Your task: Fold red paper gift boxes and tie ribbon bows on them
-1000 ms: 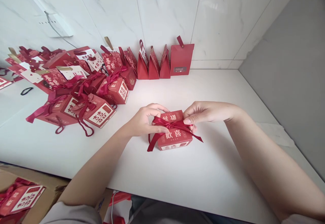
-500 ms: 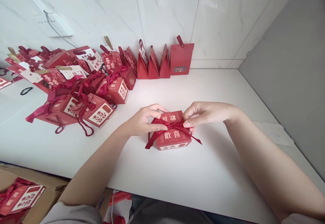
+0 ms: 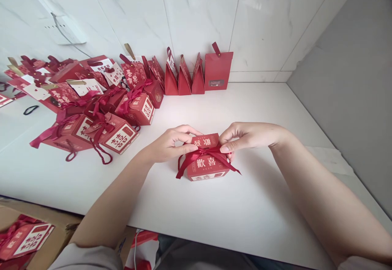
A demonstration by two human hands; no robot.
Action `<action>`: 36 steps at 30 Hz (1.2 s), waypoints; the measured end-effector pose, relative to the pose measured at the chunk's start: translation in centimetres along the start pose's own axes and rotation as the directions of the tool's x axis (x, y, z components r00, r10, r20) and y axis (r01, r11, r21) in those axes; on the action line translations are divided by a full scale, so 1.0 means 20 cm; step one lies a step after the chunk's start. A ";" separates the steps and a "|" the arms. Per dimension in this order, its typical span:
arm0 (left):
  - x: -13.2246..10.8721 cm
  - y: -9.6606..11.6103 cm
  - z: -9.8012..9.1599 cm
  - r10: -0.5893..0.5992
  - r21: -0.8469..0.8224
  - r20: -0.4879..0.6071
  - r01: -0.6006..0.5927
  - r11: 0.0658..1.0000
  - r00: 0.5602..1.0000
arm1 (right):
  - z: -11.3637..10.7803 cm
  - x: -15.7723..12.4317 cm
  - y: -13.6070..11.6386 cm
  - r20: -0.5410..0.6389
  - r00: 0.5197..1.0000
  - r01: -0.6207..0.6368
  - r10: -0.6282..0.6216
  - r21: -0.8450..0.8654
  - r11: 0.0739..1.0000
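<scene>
A small red gift box (image 3: 208, 175) with white characters lies on the white table, a dark red ribbon (image 3: 186, 164) tied in a bow across its top. From the left, my left hand (image 3: 171, 144) pinches the bow's left loop between thumb and fingers. My right hand (image 3: 241, 138) has its thumb and fingers closed on the ribbon at the right side of the bow. Two ribbon tails hang down, one over each side of the box. The fingertips behind the box are partly hidden.
Many red gift boxes (image 3: 119, 137) and bags crowd the table's left. Small red bags and an upright red bag (image 3: 218, 72) stand along the marble wall. A cardboard box (image 3: 61, 225) with more gift boxes is at lower left. A black loop (image 3: 31, 110) lies far left.
My left thumb has shifted slightly left, away from the knot, along the bow. The ribbon's loops and tails have moved a little. Both hands remain at the box.
</scene>
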State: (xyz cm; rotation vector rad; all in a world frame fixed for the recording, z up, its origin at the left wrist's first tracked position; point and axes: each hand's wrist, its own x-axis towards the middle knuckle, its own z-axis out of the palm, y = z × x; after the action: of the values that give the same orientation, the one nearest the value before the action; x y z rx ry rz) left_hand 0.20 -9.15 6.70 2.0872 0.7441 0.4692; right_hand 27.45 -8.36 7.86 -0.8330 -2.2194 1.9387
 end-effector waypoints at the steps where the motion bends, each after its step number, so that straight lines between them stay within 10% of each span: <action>1: 0.00 0.01 -0.01 -0.003 0.014 0.007 0.003 1.000 1.000 | 0.00 0.00 0.00 -0.002 1.000 0.000 0.000 0.004 1.000; 36: -0.01 0.07 -0.01 -0.047 0.028 0.036 0.046 0.999 0.998 | -0.04 -0.03 0.03 -0.004 1.000 -0.006 0.006 0.002 1.000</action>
State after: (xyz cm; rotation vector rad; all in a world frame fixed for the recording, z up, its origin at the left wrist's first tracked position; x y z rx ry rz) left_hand 0.43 -9.82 7.89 2.0933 0.7796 0.3966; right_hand 28.48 -7.95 7.64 -0.8431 -2.2147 1.9396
